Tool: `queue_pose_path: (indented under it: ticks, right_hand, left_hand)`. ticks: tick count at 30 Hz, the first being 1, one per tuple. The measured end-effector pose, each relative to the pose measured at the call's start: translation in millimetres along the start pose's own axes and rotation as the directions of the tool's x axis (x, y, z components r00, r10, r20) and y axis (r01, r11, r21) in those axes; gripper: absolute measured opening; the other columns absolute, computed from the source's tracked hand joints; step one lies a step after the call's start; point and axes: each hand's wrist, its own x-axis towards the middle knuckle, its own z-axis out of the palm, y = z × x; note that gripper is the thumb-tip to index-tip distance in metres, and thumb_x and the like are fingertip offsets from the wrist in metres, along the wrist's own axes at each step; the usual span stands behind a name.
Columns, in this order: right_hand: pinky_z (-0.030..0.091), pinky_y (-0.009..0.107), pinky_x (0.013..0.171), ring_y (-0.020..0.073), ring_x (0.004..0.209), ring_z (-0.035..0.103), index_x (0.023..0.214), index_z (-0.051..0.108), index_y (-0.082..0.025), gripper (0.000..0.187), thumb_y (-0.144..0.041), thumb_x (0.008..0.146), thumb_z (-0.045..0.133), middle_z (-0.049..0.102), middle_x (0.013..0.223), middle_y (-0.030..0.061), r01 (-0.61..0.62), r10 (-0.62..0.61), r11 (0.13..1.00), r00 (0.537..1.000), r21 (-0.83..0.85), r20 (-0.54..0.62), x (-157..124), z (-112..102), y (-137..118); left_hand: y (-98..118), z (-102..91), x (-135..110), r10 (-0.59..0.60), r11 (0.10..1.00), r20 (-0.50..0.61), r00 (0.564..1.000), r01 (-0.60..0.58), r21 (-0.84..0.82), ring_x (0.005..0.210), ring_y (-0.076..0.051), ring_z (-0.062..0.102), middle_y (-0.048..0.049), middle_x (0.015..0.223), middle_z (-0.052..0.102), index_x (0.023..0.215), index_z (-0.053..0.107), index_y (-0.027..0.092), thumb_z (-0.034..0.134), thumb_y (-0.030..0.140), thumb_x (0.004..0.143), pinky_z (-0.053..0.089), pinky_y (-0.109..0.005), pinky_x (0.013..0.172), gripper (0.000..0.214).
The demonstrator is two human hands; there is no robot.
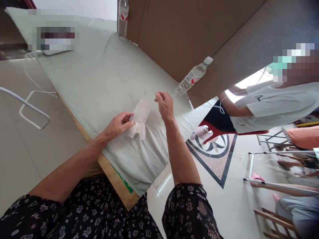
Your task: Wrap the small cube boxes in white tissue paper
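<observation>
My left hand (122,122) is closed on a translucent white piece (143,114) near the table's corner. The piece looks like thin folded plastic or paper; its exact kind does not show. Its upper part lies flat and pale, and its lower end has uneven flaps. To the right, my right hand (164,103) is raised apart from the piece, fingers curled in a pinch. Whatever may be between those fingertips is too small to make out. A clear water bottle (193,78) with a white cap leans just beyond my right hand.
Pale cloth covers the table (94,73). A large brown cardboard panel (174,36) stands along its far side, with another water bottle (123,20) at its left end. A person in a white shirt (279,99) sits at right. A white cable (37,94) hangs at left.
</observation>
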Motion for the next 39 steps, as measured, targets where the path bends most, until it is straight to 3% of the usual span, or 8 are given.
queue_pose_path:
  ticks: [7, 12, 18, 26, 30, 33, 36, 39]
  right_hand:
    - [0.046, 0.03, 0.074, 0.016, 0.075, 0.06, 0.083, 0.062, -0.022, 0.032, -0.053, 0.089, 0.064, 0.068, 0.081, 0.0008, 0.03, 0.034, 0.951, 0.979, -0.309, 0.202, -89.3, -0.3, -37.3]
    - [0.04, 0.031, 0.069, 0.0191, 0.074, 0.061, 0.077, 0.061, -0.022, 0.013, -0.026, 0.089, 0.06, 0.07, 0.078, 0.0039, 0.026, 0.123, 0.84, 0.964, -0.542, 0.236, -92.6, 13.0, -43.4]
    - [0.038, 0.029, 0.069, 0.0166, 0.071, 0.058, 0.077, 0.062, -0.023, 0.019, -0.029, 0.092, 0.053, 0.07, 0.076, 0.0006, -0.146, 0.195, 0.903, 0.978, -0.404, 0.081, -100.3, -9.2, -20.3]
    - [0.035, 0.03, 0.068, 0.0174, 0.07, 0.057, 0.074, 0.063, -0.022, 0.017, -0.028, 0.089, 0.057, 0.07, 0.075, 0.0014, -0.245, 0.288, 0.861, 0.957, -0.446, 0.029, -101.0, -12.6, 8.2]
    - [0.036, 0.03, 0.07, 0.0178, 0.073, 0.059, 0.078, 0.065, -0.023, 0.016, -0.031, 0.09, 0.058, 0.071, 0.078, 0.0009, -0.243, 0.281, 0.87, 0.959, -0.428, 0.026, -103.8, -11.7, 12.8]
    - [0.037, 0.03, 0.071, 0.0178, 0.073, 0.06, 0.081, 0.066, -0.023, 0.016, -0.031, 0.091, 0.056, 0.072, 0.079, 0.0005, -0.232, 0.266, 0.871, 0.964, -0.433, 0.019, -107.6, -10.7, 15.1]
    - [0.039, 0.029, 0.073, 0.018, 0.075, 0.062, 0.084, 0.066, -0.023, 0.017, -0.033, 0.092, 0.054, 0.073, 0.081, 0.0009, -0.219, 0.243, 0.883, 0.97, -0.415, 0.005, -108.8, -9.1, 18.1]
    - [0.04, 0.03, 0.074, 0.0188, 0.078, 0.063, 0.084, 0.066, -0.023, 0.017, -0.035, 0.092, 0.056, 0.074, 0.084, 0.002, -0.234, 0.246, 0.881, 0.969, -0.412, -0.023, -106.2, -8.8, 20.2]
  left_hand:
    - [2.2, 4.1, -1.9, 0.149, 0.966, -0.094, 0.984, -0.124, 0.225, 0.106, -0.025, 0.068, -0.0131, 0.125, 0.067, 0.123, 0.069, 0.017, 0.078, 0.051, 0.073, 0.058, -0.042, 0.098, 0.061]
    - [-1.7, 4.2, -0.6, 0.202, 0.944, -0.156, 0.967, -0.149, 0.295, 0.099, -0.021, 0.069, -0.0146, 0.133, 0.064, 0.1, 0.071, 0.017, 0.074, 0.046, 0.073, 0.059, -0.041, 0.095, 0.04]
    - [2.1, -1.8, 1.5, 0.168, 0.944, -0.251, 0.953, -0.082, 0.32, 0.088, -0.02, 0.067, -0.0105, 0.116, 0.072, 0.076, 0.063, 0.019, 0.063, 0.038, 0.076, 0.057, -0.037, 0.084, 0.019]
    - [11.8, -25.1, -16.4, 0.332, 0.765, -0.429, 0.84, 0.027, 0.644, 0.092, -0.028, 0.064, -0.0065, 0.092, 0.07, 0.086, 0.065, 0.024, 0.061, 0.02, 0.072, 0.054, -0.048, 0.094, 0.015]
    - [47.9, 13.3, -28.9, 0.537, 0.63, -0.102, 0.838, -0.318, 0.709, 0.107, -0.029, 0.066, -0.0089, 0.106, 0.074, 0.101, 0.068, 0.023, 0.058, 0.024, 0.086, 0.051, -0.046, 0.102, 0.019]
    - [61.6, 41.9, -14.8, 0.444, 0.577, 0.271, 0.854, -0.504, 0.643, 0.116, -0.029, 0.066, -0.0106, 0.118, 0.074, 0.118, 0.068, 0.022, 0.053, 0.027, 0.092, 0.048, -0.046, 0.107, 0.03]
    - [54.4, 38.6, 11.2, 0.169, 0.612, 0.245, 0.955, -0.296, 0.733, 0.117, -0.037, 0.066, -0.0174, 0.116, 0.075, 0.13, 0.063, 0.015, 0.053, 0.043, 0.094, 0.048, -0.051, 0.103, 0.047]
    - [40.6, 11.8, 24.5, -0.005, 0.706, 0.115, 0.993, -0.078, 0.704, 0.12, -0.039, 0.066, -0.0196, 0.124, 0.073, 0.145, 0.055, 0.012, 0.044, 0.051, 0.097, 0.049, -0.052, 0.101, 0.063]
